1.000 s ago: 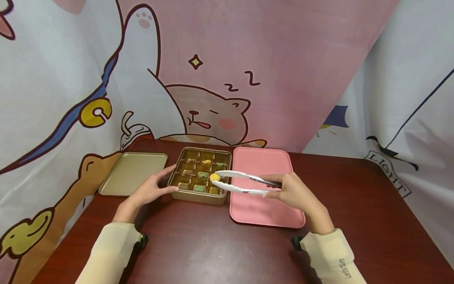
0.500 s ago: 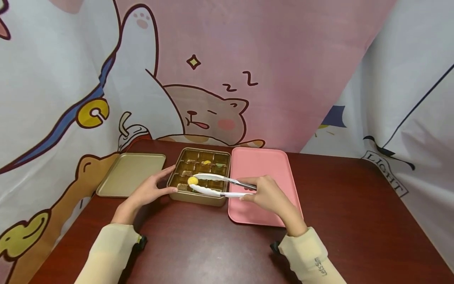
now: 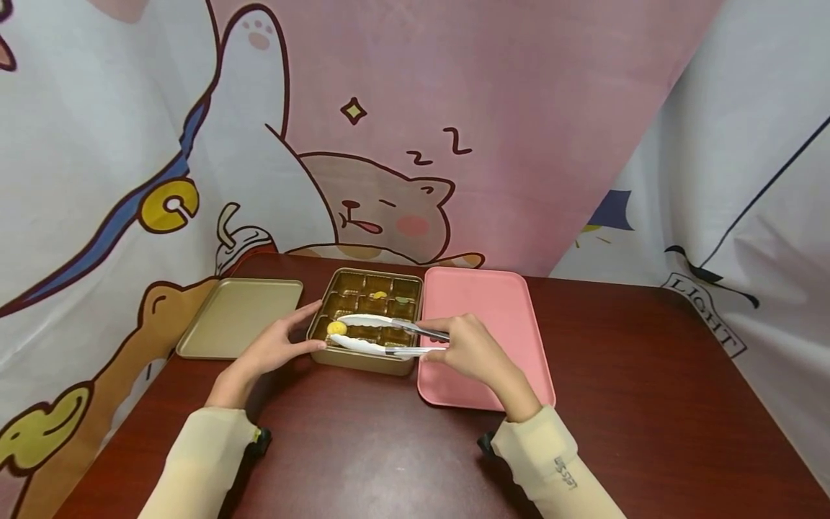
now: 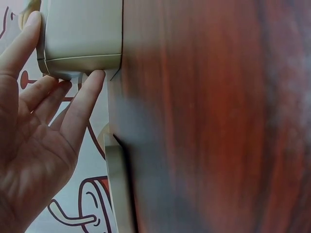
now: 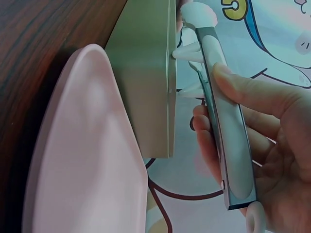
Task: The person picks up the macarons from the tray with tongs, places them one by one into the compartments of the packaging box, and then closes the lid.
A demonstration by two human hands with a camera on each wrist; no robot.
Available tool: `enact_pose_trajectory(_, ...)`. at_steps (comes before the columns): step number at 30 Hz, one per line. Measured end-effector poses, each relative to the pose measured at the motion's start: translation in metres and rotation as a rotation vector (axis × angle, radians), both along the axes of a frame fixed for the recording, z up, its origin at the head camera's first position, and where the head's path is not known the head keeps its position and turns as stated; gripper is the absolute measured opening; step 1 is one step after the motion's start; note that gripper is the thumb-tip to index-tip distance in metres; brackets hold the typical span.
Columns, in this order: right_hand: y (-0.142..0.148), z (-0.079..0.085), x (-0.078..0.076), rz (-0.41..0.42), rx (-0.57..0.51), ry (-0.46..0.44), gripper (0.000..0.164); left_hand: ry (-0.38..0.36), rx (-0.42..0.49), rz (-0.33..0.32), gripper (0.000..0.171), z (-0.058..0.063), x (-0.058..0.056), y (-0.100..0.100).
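My right hand (image 3: 476, 353) grips a pair of white-tipped tongs (image 5: 226, 116), thumb along one arm and fingers along the other. At their tips is a small round yellow piece (image 3: 336, 329), over the near left compartments of a gold box (image 3: 363, 362). My left hand (image 3: 275, 352) touches the box's left side, with the thumb at the near left corner; in the left wrist view the fingers (image 4: 85, 102) lie against the wall, fairly straight. A small yellow piece (image 3: 379, 295) and a green one (image 3: 403, 300) show in the divided insert; the tongs cover part of the nearer compartments.
A pink tray (image 3: 483, 299) lies right beside the box. Left of the box is a flat gold lid or tray (image 3: 243, 317). All stand on a dark red-brown table (image 3: 363, 447), with a cartoon-printed curtain (image 3: 519, 130) behind.
My right hand has carried the tongs and the yellow piece leftward across the box, from its right side to the near left compartments. The left hand and the box have stayed put.
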State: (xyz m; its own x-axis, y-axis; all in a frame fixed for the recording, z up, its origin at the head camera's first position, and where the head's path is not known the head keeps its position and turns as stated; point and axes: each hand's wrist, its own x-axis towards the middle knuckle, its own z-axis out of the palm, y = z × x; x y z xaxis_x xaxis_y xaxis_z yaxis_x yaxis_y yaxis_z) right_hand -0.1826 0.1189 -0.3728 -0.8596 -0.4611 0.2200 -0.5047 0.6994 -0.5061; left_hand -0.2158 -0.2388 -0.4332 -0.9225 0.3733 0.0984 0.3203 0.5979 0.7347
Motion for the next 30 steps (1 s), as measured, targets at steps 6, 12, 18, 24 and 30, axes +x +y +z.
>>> enact_pose_trajectory(6,-0.003,0.003,0.000,-0.010,0.024,-0.023,0.048,-0.002,0.007,-0.003,0.081,0.002,0.000,0.002)
enact_pose_trajectory(12,-0.002,0.005,0.000,-0.018,0.031,-0.055,0.051,0.011,-0.001,0.006,0.081,0.002,0.002,0.003)
enact_pose_trajectory(18,0.011,0.003,0.002,-0.040,0.000,-0.059,0.055,0.009,-0.003,0.017,0.081,0.002,0.003,0.003)
enact_pose_trajectory(24,0.032,0.003,0.004,-0.097,-0.034,-0.063,0.061,-0.007,0.000,0.014,0.082,0.003,0.004,0.003)
enact_pose_trajectory(30,0.059,0.003,0.005,-0.148,-0.069,-0.076,0.064,-0.019,-0.008,0.020,0.082,0.005,0.006,0.003)
